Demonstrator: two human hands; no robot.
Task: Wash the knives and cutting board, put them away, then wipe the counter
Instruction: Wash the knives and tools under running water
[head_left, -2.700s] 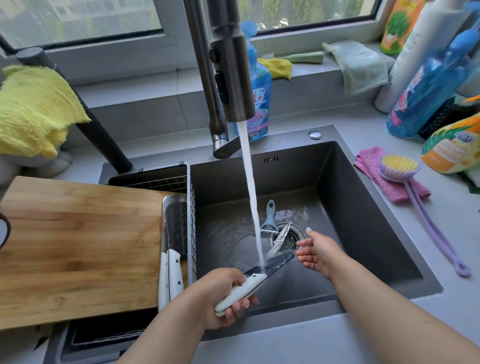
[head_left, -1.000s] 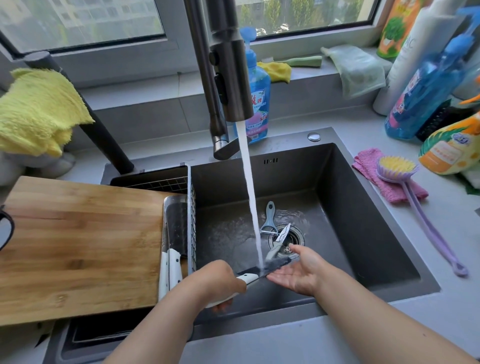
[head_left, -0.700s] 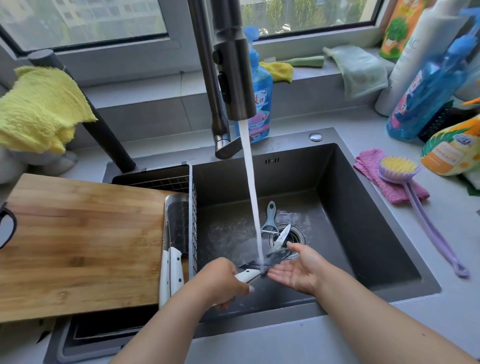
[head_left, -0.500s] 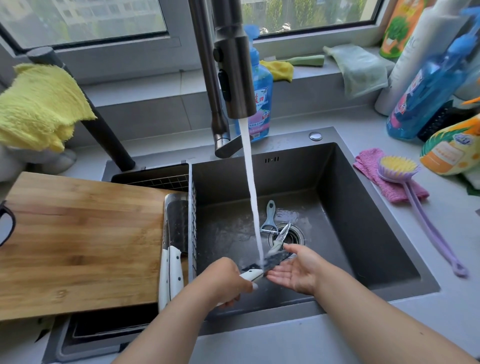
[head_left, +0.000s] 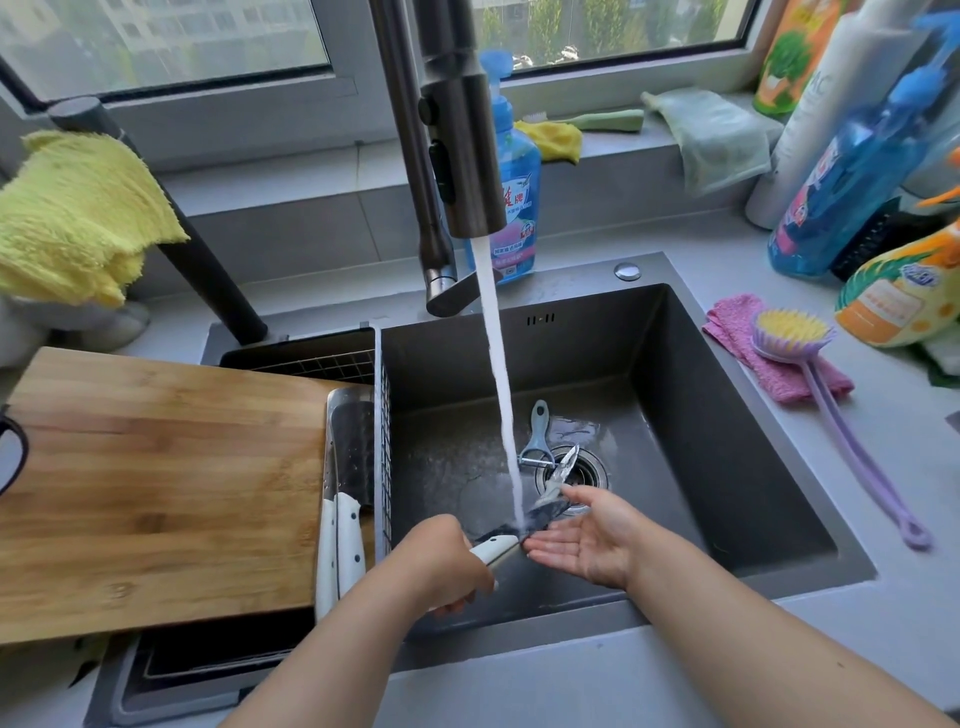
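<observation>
The washing was under way and, by the look of it, far from finished. The left hand (head_left: 441, 564) gripped the white handle of a knife (head_left: 519, 530), holding its dark blade under the stream of water (head_left: 498, 374) from the tap (head_left: 462, 156) over the sink (head_left: 727, 441). The right hand (head_left: 587, 540) lay open, palm up, its fingers straight and touching the blade from beneath. Two more white-handled knives (head_left: 340, 530) lay in the wire rack (head_left: 383, 415) at the left of the sink, beside the wooden cutting board (head_left: 156, 483), which rested over that side and looked dry, so probably unwashed. Whether those two knives were already clean could not be told. Putting away and wiping the tabletop (head_left: 909, 493) were still to come.

In the basin a peeler (head_left: 537, 431) lay by the drain (head_left: 576, 470), just beyond the blade. On the tabletop to the right were a pink cloth (head_left: 737, 332) with a long-handled brush (head_left: 831, 374) across it, and bottles (head_left: 857, 166) crowding the corner; these would need shifting for a full wipe. A soap bottle (head_left: 514, 187) stood behind the tap, and a yellow cloth (head_left: 72, 213) hung at the left.
</observation>
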